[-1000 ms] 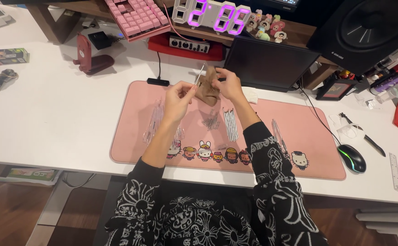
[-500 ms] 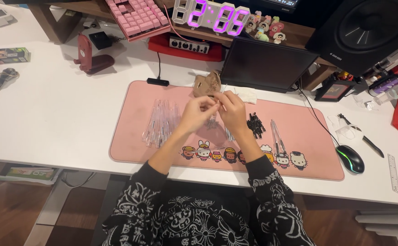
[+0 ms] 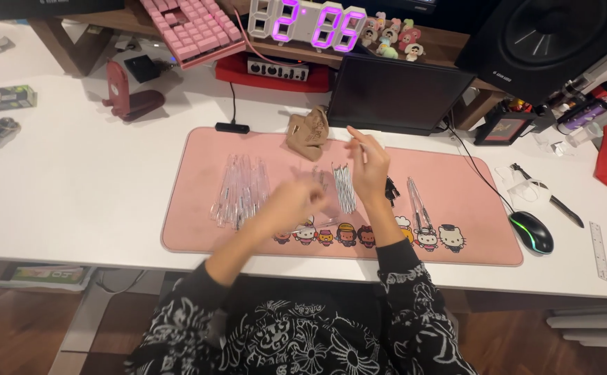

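two hands over one pink mat [image 3: 199,222]: right hand [image 3: 369,167] pinches one thin stick [image 3: 363,153]; left hand [image 3: 296,203] blurred, grip unclear.

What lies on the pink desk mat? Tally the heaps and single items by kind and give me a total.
Heaps of clear plastic tubes: 2 (large heap at left, small heap at right)
Crumpled tan paper bag: 1
Bundle of thin pale striped rods: 1
Small black piece: 1
Total: 5
Not counted: the thin pale stick pinched in the right hand.
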